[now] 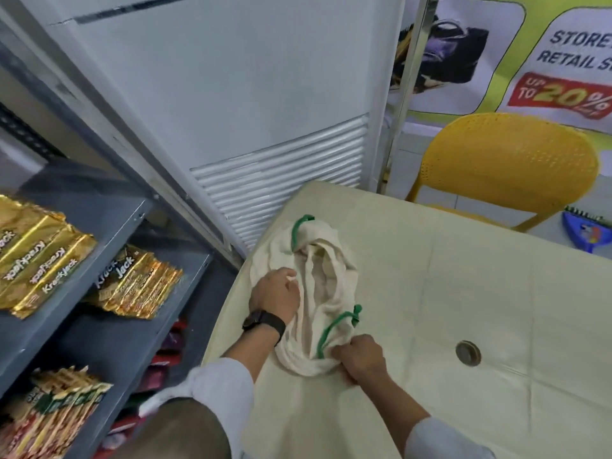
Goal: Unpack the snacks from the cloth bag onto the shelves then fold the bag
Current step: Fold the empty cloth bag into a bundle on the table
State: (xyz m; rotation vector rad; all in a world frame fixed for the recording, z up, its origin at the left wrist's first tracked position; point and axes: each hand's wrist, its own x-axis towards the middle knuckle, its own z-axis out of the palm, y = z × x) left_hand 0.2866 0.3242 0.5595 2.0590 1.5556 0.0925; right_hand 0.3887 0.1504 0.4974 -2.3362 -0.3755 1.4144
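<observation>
A cream cloth bag point(326, 286) with green handles lies crumpled and open on the left part of a cream table point(463, 309). My left hand point(276, 298), with a black watch on its wrist, grips the bag's left edge. My right hand point(359, 357) pinches the bag's near edge beside one green handle point(334, 326). The other green handle point(299, 228) lies at the bag's far end. Gold snack packets point(36, 256) lie on the upper grey shelf, more gold packets point(139, 286) on the shelf below, and green-topped packets point(56, 409) on a lower shelf.
The grey metal shelf unit point(109, 346) stands to the left of the table. A white louvred cabinet point(281, 180) rises behind. A yellow plastic chair point(506, 167) sits at the table's far side. A round hole point(468, 353) marks the tabletop, and a blue object point(586, 231) lies near its right edge.
</observation>
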